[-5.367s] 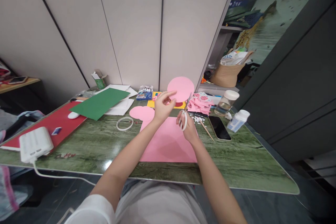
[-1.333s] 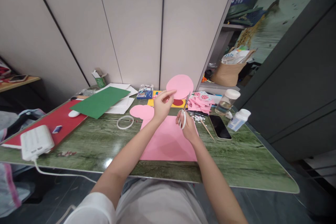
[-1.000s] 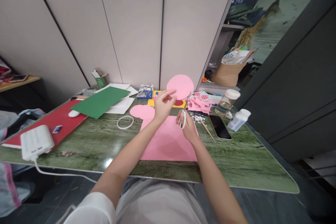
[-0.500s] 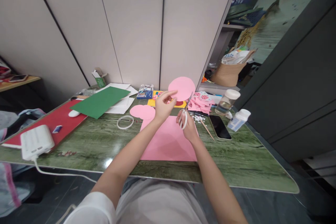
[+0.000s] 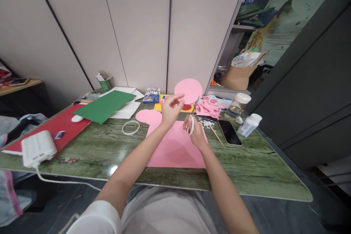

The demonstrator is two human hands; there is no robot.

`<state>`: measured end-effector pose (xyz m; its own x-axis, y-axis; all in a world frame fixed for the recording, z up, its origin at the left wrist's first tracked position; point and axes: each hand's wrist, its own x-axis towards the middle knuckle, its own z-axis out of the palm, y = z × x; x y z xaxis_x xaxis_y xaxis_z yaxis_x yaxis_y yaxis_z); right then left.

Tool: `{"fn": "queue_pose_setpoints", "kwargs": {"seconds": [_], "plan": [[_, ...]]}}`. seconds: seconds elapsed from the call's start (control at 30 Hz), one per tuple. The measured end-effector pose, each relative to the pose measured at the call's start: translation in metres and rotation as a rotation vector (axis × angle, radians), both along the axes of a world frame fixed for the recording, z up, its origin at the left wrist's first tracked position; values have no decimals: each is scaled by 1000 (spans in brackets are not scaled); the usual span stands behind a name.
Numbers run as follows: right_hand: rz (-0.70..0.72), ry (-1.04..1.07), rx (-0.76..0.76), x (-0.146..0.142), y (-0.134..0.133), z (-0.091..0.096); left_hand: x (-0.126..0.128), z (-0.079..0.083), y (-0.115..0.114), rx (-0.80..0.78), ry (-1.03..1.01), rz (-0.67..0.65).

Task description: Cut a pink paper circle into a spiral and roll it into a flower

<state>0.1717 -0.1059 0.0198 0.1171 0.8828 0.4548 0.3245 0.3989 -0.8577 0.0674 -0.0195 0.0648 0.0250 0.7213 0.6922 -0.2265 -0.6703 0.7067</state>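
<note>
My left hand pinches the lower left edge of a pink paper circle, held up above the table. My right hand is closed on white-handled scissors, their blades pointing up at the circle's lower right edge. Whether the blades touch the paper I cannot tell. Beneath both hands lies a pink paper sheet. Left of it are more pink paper circles, overlapping each other. Pink paper scraps are heaped beyond my right hand.
A green sheet and white papers lie left, near a roll of tape and a power bank. On the right are a pencil, a phone, a clear jar and a white bottle.
The pink circle has shifted slightly left and up in my left hand. My right hand and the scissors have moved a little to the left.
</note>
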Motion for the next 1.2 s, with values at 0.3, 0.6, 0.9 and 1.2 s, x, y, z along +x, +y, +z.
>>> {"fn": "queue_pose_setpoints", "kwargs": {"seconds": [0.3,0.6,0.9,1.2], "plan": [[-22,20,-6,1,1,-3,0,0,-1,15,41,-2],[-14,4,-6,0,-1,1,-1,-1,0,1,33,-2],[-5,-18,-1,1,-2,3,-1,1,-1,16,13,-1],[-14,-8,-11,0,0,-1,0,1,0,12,20,29]]}}
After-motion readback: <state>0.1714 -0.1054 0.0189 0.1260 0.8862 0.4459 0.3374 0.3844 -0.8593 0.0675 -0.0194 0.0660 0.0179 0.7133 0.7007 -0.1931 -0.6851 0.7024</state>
